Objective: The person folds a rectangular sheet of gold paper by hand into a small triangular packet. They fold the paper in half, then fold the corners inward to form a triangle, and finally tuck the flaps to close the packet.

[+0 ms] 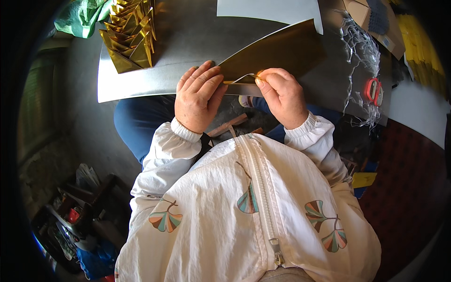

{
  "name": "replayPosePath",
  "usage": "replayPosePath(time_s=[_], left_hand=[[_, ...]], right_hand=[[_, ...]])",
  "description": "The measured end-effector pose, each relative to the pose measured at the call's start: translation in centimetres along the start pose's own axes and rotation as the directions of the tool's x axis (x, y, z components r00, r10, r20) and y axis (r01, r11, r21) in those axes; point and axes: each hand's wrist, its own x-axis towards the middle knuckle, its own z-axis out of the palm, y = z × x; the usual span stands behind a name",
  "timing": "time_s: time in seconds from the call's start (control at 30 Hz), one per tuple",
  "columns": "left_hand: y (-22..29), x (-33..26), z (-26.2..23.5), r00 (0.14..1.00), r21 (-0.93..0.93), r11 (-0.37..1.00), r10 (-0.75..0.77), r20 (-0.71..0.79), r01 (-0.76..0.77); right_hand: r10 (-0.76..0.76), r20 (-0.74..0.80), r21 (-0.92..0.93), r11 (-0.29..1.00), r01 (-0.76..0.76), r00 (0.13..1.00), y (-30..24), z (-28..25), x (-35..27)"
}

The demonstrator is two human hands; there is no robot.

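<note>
Your left hand [198, 96] lies palm down on the near edge of the grey worktop [188, 42], fingers extended and held close together, not clenched. The fingertips press on the lower left corner of a gold foil sheet [277, 49], where the sheet narrows to a point. This hand pins the sheet and grips nothing.

Your right hand [282, 94] is partly closed. Thumb and forefinger pinch the near edge of the same gold foil sheet, just right of the left fingertips; the other fingers curl under toward the palm. A thin, pale sliver of the sheet's edge curves between the two hands, where the foil seems to be turned over, though you cannot tell how far the fold runs.

The gold foil sheet rests at the near edge of the worktop, its broad end lifted and slanting up and away to your right, its narrow end under your left hand. Its far corner overlaps a pale grey sheet [268, 10] lying flat behind it.

At the far left of the worktop stands a stack of folded gold pieces [131, 35], well apart from both hands, beside a green plastic bag [82, 16]. To your right, a tangle of white strings [359, 51] trails across the surface, with red-handled scissors [374, 90] among them. Both white jacket cuffs [185, 130] sit just off the worktop's edge.
</note>
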Motion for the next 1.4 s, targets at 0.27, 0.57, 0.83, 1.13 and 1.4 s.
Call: replayPosePath(time_s=[0.27,0.57,0.83,1.13,1.4], left_hand=[[-0.7,0.1,0.5,0.996,-0.009,0.998,-0.056,-0.07,0.056],[0.4,0.8,0.8,0.998,-0.006,0.998,-0.06,-0.037,0.06],[0.2,2.6,1.5,0.99,-0.063,0.992,-0.115,-0.078,0.11],[0.1,1.9,1.0,0.986,-0.06,0.988,-0.147,-0.079,0.143],[1.6,0.5,0.6,0.99,0.064,0.99,0.119,0.078,-0.124]], right_hand=[[0.17,-0.119,-0.064,0.982,-0.178,0.978,-0.1,0.3,2.5],[0.238,-0.129,-0.036,0.969,-0.245,0.963,0.3,0.7,2.5],[0.164,-0.029,0.1,0.982,-0.161,0.986,-0.5,-0.3,3.2],[0.259,-0.02,-0.069,0.963,-0.26,0.966,0.3,0.5,5.4],[0.213,-0.041,-0.367,0.905,-0.213,0.976,0.7,1.5,6.0]])
